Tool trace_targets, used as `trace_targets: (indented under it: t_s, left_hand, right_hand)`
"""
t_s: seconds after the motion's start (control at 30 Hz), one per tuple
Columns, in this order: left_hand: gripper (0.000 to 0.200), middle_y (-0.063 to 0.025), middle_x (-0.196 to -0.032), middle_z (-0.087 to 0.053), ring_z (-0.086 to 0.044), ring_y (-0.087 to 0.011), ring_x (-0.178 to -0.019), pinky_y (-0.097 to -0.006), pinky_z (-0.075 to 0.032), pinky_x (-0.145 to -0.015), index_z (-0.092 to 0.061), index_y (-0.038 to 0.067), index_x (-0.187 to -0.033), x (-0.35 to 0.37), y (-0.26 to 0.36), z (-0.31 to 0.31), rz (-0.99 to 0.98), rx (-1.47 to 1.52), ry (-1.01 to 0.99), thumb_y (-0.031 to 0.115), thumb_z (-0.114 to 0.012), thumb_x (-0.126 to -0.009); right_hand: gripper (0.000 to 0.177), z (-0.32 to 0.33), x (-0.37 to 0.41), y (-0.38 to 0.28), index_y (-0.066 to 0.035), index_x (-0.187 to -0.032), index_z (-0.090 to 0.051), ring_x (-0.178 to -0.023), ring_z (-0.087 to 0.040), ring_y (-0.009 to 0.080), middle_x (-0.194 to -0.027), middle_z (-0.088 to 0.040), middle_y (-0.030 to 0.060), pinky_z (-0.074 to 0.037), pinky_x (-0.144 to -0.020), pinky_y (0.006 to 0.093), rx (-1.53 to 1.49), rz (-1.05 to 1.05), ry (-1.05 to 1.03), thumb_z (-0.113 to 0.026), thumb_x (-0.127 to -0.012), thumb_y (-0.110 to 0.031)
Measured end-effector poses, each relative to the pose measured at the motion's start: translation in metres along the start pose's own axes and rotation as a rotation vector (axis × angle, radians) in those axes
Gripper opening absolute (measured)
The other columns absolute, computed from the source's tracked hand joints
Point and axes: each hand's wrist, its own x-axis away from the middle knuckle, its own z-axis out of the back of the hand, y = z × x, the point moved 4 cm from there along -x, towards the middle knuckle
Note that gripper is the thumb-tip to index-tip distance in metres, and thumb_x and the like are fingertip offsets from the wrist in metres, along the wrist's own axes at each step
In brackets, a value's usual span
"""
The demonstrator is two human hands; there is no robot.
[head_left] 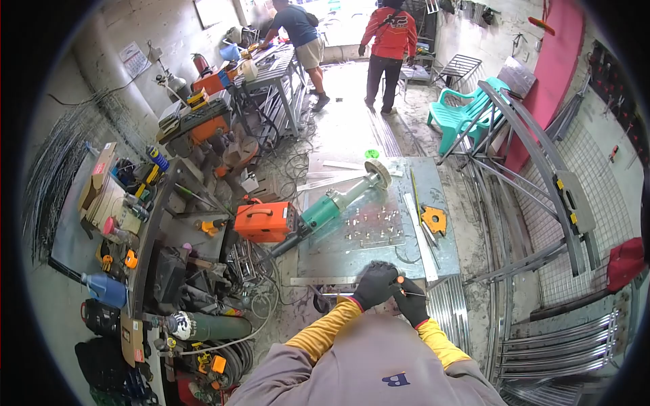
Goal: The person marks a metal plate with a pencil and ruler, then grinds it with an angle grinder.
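Observation:
My left hand (376,285), in a dark glove, is closed at the near edge of the metal-topped table (318,260). Beside it, my right hand (411,304), gloved too, has its fingers curled around a small tool with orange ends (400,279) and a thin rod. The hands nearly touch; what the left fingers grip is hidden. Beyond them, several small metal pieces (372,223) stand on the tabletop. A green power tool with a round wheel (325,210) lies across the table. To the right are an orange welding magnet (434,220) and a flat metal strip (421,237).
An orange welding machine (265,222) stands left of the table, near a cluttered bench and a gas cylinder (210,326). On the right are a metal frame (535,135), a green plastic chair (467,111) and metal tubes (562,345). Two people (389,37) stand farther back.

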Motion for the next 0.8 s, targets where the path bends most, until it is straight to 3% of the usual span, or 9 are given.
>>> trace_targets:
  t_s: [0.07,0.17,0.27,0.47,0.53,0.63,0.73,0.8]
  left_hand:
    - [0.050,-0.0170,-0.135,-0.064,-0.056,-0.0386,-0.132,-0.0490,-0.042,-0.114,-0.067,0.011,-0.132,-0.003,0.003,0.003,0.029,-0.024,-0.002,0.021,-0.076,-0.084]
    - [0.049,-0.0163,-0.139,-0.062,-0.054,-0.0380,-0.135,-0.0498,-0.041,-0.116,-0.067,0.011,-0.132,0.013,-0.029,-0.024,0.012,-0.128,0.027,0.020,-0.075,-0.085]
    - [0.048,-0.0147,-0.136,-0.064,-0.055,-0.0376,-0.134,-0.0508,-0.040,-0.116,-0.067,0.010,-0.131,0.020,-0.022,-0.022,-0.088,-0.183,0.139,0.017,-0.074,-0.084]
    - [0.046,-0.0135,-0.131,-0.065,-0.057,-0.0359,-0.131,-0.0527,-0.039,-0.117,-0.068,0.008,-0.128,0.024,-0.029,-0.038,-0.107,-0.292,0.186,0.015,-0.073,-0.082]
    - [0.046,-0.0133,-0.131,-0.065,-0.057,-0.0355,-0.131,-0.0532,-0.039,-0.117,-0.068,0.008,-0.127,0.026,-0.033,-0.042,-0.105,-0.318,0.178,0.016,-0.073,-0.083]
    - [0.045,-0.0130,-0.129,-0.065,-0.057,-0.0349,-0.130,-0.0536,-0.039,-0.116,-0.068,0.009,-0.126,0.025,-0.032,-0.043,-0.090,-0.312,0.195,0.016,-0.073,-0.083]
    - [0.043,-0.0125,-0.126,-0.065,-0.057,-0.0344,-0.129,-0.0532,-0.040,-0.115,-0.068,0.009,-0.125,0.023,-0.028,-0.038,-0.077,-0.277,0.218,0.017,-0.074,-0.082]
    - [0.042,-0.0121,-0.124,-0.065,-0.058,-0.0340,-0.128,-0.0528,-0.040,-0.115,-0.069,0.009,-0.123,0.022,-0.026,-0.037,-0.075,-0.269,0.225,0.017,-0.074,-0.082]
  right_hand:
    - [0.033,-0.001,0.000,-0.004,-0.002,-0.125,-0.072,-0.111,-0.071,0.0205,-0.122,-0.075,0.0129,-0.055,-0.093,0.0324,-0.051,0.015,0.012,-0.070,-0.093,-0.006]
    - [0.034,0.000,-0.001,-0.005,0.000,-0.127,-0.071,-0.113,-0.070,0.0223,-0.124,-0.074,0.0146,-0.054,-0.096,0.0337,-0.068,0.036,0.026,-0.068,-0.093,-0.004]
    - [0.034,-0.005,0.001,0.007,0.000,-0.128,-0.071,-0.114,-0.070,0.0236,-0.124,-0.074,0.0156,-0.054,-0.097,0.0345,-0.161,-0.019,0.040,-0.066,-0.094,-0.003]
    - [0.039,-0.012,0.011,0.001,0.001,-0.133,-0.067,-0.117,-0.069,0.0258,-0.127,-0.072,0.0170,-0.054,-0.099,0.0355,-0.058,0.005,0.081,-0.066,-0.095,-0.002]
    - [0.043,-0.016,0.017,-0.018,0.000,-0.139,-0.062,-0.118,-0.069,0.0290,-0.131,-0.070,0.0179,-0.054,-0.099,0.0363,0.060,0.269,0.120,-0.064,-0.096,-0.001]
    - [0.041,-0.019,0.017,-0.018,0.002,-0.134,-0.064,-0.119,-0.068,0.0300,-0.129,-0.069,0.0191,-0.053,-0.100,0.0370,0.016,0.093,0.106,-0.064,-0.093,-0.004]
    - [0.041,-0.013,0.013,-0.020,0.000,-0.133,-0.064,-0.114,-0.069,0.0269,-0.123,-0.070,0.0169,-0.054,-0.097,0.0364,0.093,0.120,0.116,-0.066,-0.093,-0.008]
    - [0.041,-0.005,0.008,-0.019,0.000,-0.133,-0.064,-0.114,-0.069,0.0295,-0.122,-0.070,0.0185,-0.054,-0.097,0.0366,0.116,0.097,0.053,-0.064,-0.093,-0.006]
